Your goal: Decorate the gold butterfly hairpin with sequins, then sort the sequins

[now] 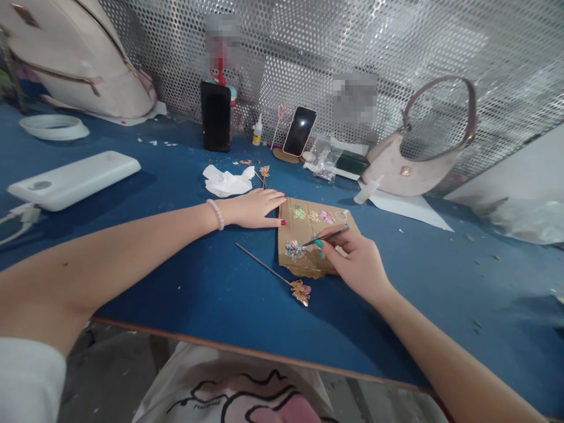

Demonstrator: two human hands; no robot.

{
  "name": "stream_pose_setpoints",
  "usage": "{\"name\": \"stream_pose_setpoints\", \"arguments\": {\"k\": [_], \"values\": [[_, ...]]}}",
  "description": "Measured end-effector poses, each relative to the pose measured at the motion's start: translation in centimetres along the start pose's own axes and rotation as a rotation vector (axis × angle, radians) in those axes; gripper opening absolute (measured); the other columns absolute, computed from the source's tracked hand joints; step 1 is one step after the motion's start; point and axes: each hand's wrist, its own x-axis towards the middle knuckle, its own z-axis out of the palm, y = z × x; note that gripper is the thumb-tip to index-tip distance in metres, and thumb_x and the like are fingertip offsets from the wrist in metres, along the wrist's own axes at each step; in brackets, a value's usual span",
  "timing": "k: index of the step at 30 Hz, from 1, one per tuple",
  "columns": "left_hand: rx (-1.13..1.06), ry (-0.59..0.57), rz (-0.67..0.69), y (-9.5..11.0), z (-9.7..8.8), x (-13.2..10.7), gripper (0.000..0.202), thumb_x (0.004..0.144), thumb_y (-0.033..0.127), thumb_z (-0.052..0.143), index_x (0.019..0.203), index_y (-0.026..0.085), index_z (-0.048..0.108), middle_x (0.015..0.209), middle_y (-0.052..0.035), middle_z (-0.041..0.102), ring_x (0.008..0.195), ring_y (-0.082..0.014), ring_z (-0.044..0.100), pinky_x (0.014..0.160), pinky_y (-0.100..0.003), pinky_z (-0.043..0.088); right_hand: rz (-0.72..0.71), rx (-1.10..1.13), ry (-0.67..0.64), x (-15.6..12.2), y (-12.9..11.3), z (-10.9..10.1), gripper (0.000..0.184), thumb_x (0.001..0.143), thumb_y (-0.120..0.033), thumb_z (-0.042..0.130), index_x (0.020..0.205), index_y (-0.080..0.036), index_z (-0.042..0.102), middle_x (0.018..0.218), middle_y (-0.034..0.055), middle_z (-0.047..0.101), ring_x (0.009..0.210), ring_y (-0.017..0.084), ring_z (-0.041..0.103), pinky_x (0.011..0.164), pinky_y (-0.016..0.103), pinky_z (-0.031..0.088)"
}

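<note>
My right hand is closed around dark tweezers, whose tips reach a pile of mixed small beads on a piece of brown cardboard. Whether the tips pinch a bead is too small to tell. Flat and with fingers stretched, my left hand touches the cardboard's left edge. Along the far side of the board lie green beads, tan beads, pink beads and a pale ring. In front of the board rests a hairpin with a gold butterfly and a pink stone.
Beyond my left hand are a crumpled tissue and gold ornaments. Two phones lean near the perforated metal panel. A glue bottle lies by a handbag. On the left are a power bank, tape roll and backpack.
</note>
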Motion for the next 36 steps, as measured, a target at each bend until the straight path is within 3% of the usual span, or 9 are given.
{"name": "stream_pose_setpoints", "arguments": {"k": [7, 14, 26, 30, 36], "values": [[-0.014, -0.006, -0.004, 0.1, -0.2, -0.1, 0.077, 0.086, 0.068, 0.023, 0.140, 0.013, 0.026, 0.146, -0.0119, 0.025, 0.133, -0.0238, 0.023, 0.108, -0.036, 0.020, 0.059, 0.096, 0.094, 0.7, 0.4, -1.1, 0.011, 0.071, -0.025, 0.059, 0.081, -0.019, 0.059, 0.069, 0.0034, 0.067, 0.062, 0.017, 0.063, 0.056, 0.030, 0.051], [-0.034, -0.015, -0.008, 0.0, -0.2, 0.0, 0.075, 0.087, 0.067, 0.024, 0.141, 0.014, 0.025, 0.146, -0.0112, 0.025, 0.134, -0.0247, 0.022, 0.109, -0.036, 0.018, 0.098, 0.190, 0.202, 2.7, 3.9, -3.7, 0.015, 0.066, -0.026, 0.065, 0.076, -0.020, 0.056, 0.063, 0.0002, 0.062, 0.056, 0.015, 0.060, 0.057, 0.030, 0.051], [-0.014, -0.035, -0.016, 0.0, -0.2, -0.1, 0.075, 0.088, 0.065, 0.025, 0.141, 0.013, 0.024, 0.147, -0.0127, 0.023, 0.134, -0.0237, 0.020, 0.110, -0.037, 0.018, 0.152, 0.019, 0.197, 3.7, 7.4, -6.0, 0.012, 0.063, -0.022, 0.059, 0.076, -0.020, 0.058, 0.064, -0.0006, 0.061, 0.057, 0.016, 0.060, 0.060, 0.032, 0.051], [-0.016, -0.031, -0.014, 0.0, -0.1, 0.0, 0.075, 0.088, 0.066, 0.025, 0.141, 0.013, 0.024, 0.147, -0.0124, 0.023, 0.134, -0.0239, 0.020, 0.110, -0.037, 0.017, 0.117, 0.091, 0.215, 3.5, 6.4, -5.6, 0.012, 0.063, -0.022, 0.061, 0.075, -0.020, 0.058, 0.063, -0.0005, 0.062, 0.057, 0.016, 0.061, 0.059, 0.032, 0.052], [-0.009, -0.035, -0.009, 0.0, -0.2, -0.1, 0.076, 0.087, 0.067, 0.024, 0.141, 0.014, 0.023, 0.147, -0.0111, 0.023, 0.134, -0.0240, 0.020, 0.109, -0.036, 0.019, -0.001, 0.150, 0.122, 1.5, 1.8, -2.6, 0.013, 0.068, -0.020, 0.061, 0.081, -0.019, 0.060, 0.071, 0.0023, 0.067, 0.064, 0.016, 0.064, 0.060, 0.030, 0.053]]}}
